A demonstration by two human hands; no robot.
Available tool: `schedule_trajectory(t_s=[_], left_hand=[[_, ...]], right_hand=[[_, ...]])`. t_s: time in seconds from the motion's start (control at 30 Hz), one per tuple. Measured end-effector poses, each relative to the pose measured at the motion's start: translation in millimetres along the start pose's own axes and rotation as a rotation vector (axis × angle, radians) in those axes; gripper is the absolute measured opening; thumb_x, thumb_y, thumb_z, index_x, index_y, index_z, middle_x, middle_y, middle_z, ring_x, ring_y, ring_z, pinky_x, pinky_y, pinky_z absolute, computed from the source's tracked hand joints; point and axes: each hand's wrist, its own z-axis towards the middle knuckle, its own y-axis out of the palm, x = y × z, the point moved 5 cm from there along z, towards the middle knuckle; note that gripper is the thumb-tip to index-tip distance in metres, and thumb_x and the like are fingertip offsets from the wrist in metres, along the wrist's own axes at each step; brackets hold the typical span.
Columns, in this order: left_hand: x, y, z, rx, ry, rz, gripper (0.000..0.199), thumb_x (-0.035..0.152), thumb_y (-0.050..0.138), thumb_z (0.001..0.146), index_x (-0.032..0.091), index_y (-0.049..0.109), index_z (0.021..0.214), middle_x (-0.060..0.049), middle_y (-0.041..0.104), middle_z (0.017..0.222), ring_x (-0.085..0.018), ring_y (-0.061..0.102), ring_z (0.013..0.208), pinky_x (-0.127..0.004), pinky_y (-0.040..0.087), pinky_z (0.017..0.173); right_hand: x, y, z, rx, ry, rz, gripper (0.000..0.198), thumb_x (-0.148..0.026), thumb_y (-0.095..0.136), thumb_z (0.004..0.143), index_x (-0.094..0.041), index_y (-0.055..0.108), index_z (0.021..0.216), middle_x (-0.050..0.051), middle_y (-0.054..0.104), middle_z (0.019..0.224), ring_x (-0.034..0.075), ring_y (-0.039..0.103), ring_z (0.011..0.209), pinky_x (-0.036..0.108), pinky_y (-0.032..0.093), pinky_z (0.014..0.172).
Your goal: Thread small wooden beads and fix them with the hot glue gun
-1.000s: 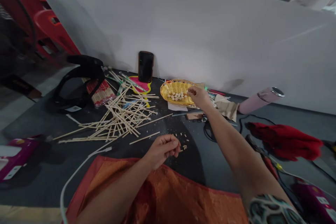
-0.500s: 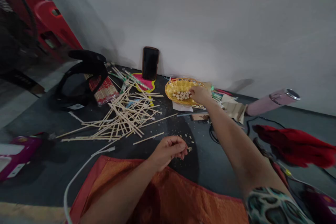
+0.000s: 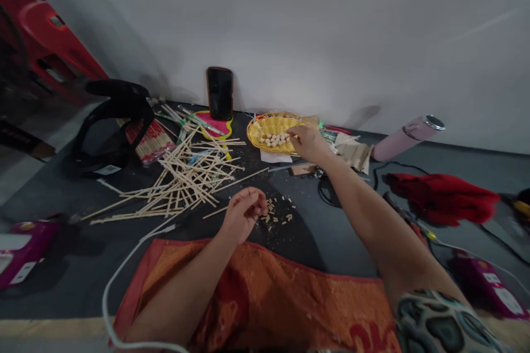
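The right hand (image 3: pixel 307 142) has its fingertips bunched at the yellow basket (image 3: pixel 257 126), beside the pale pieces (image 3: pixel 274 139) lying inside — whether they pinch one, I cannot tell. The left hand (image 3: pixel 244 212) curls next to short stick bits (image 3: pixel 271 214) on the dark table (image 3: pixel 335 242), anything within it hidden. The step looks like handling small pieces at the basket, so the next move calls for fine fingertip control — clear of the rim.
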Motion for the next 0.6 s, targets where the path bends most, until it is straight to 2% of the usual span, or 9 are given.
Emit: schedule_trajectory(t_s=[0.1, 0.23, 0.4, 0.6], left_hand=[[2.7, -1.0, 1.4, -0.005, 0.024, -0.018, 0.012, 0.023, 0.056, 0.081, 0.013, 0.062, 0.079, -0.002, 0.06, 0.066, -0.006, 0.046, 0.052, -0.022, 0.04, 0.056], [5.1, -3.4, 2.3, 0.002, 0.049, -0.004, 0.011, 0.022, 0.057, 0.079, 0.013, 0.063, 0.08, -0.002, 0.06, 0.065, -0.006, 0.045, 0.051, -0.022, 0.041, 0.056], [6.0, -2.3, -0.7, 0.015, 0.081, 0.056, 0.011, 0.024, 0.06, 0.076, 0.014, 0.063, 0.08, -0.001, 0.059, 0.065, -0.006, 0.044, 0.051, -0.022, 0.042, 0.057], [6.7, 11.4, -7.8, 0.002, 0.115, 0.207, 0.009, 0.022, 0.061, 0.075, 0.015, 0.063, 0.081, -0.001, 0.059, 0.063, -0.006, 0.046, 0.051, -0.022, 0.042, 0.057]], right_hand=[[-24.5, -11.7, -45.8, 0.103, -0.162, 0.207, 0.031, -0.014, 0.042, 0.087, -0.017, 0.058, 0.113, 0.008, 0.065, 0.107, 0.019, 0.058, 0.099, 0.032, 0.045, 0.087], [-47.1, 2.3, -115.4, 0.027, -0.274, 0.317, 0.032, -0.008, 0.043, 0.085, -0.018, 0.061, 0.11, 0.007, 0.065, 0.104, 0.018, 0.059, 0.099, 0.034, 0.046, 0.089], [-47.6, 32.8, -178.8, -0.01, -0.181, 0.423, 0.032, -0.008, 0.047, 0.084, -0.019, 0.059, 0.111, 0.007, 0.062, 0.106, 0.017, 0.059, 0.099, 0.034, 0.047, 0.089], [-46.4, 57.9, -202.2, 0.105, -0.038, 0.461, 0.027, -0.013, 0.047, 0.087, -0.02, 0.059, 0.11, 0.006, 0.061, 0.104, 0.016, 0.058, 0.097, 0.029, 0.048, 0.086]])
